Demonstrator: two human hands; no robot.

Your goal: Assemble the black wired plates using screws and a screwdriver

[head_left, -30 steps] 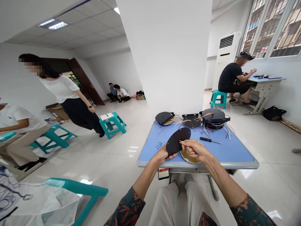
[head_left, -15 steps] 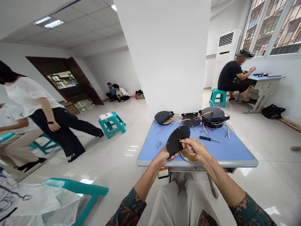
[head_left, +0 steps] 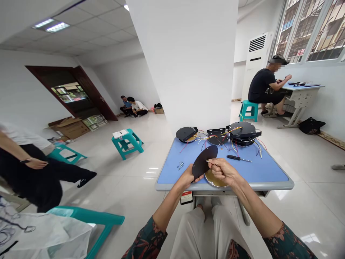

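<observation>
My left hand (head_left: 187, 177) grips the lower edge of a black oval plate (head_left: 204, 163), tilted up above the blue table (head_left: 256, 172). My right hand (head_left: 223, 172) pinches a thin yellow-tipped wire (head_left: 210, 161) close to the plate's face. A round gold-coloured disc (head_left: 215, 179) lies under both hands. Several small screws (head_left: 180, 165) sit left of the plate, and a black-handled screwdriver (head_left: 238, 158) lies to its right. Along the far edge stand three black round assemblies (head_left: 242, 132) trailing coloured wires.
A person's lower body (head_left: 35, 176) stands at the left, and a teal stool (head_left: 125, 144) stands beyond the table. A person sits working at a desk (head_left: 302, 95) by the windows. Two people sit on the far floor. A white column (head_left: 183, 61) rises behind the table.
The standing person has moved left, partly out of view. The whole scene has shifted slightly with my head. My hands still hold the plate and wire.
</observation>
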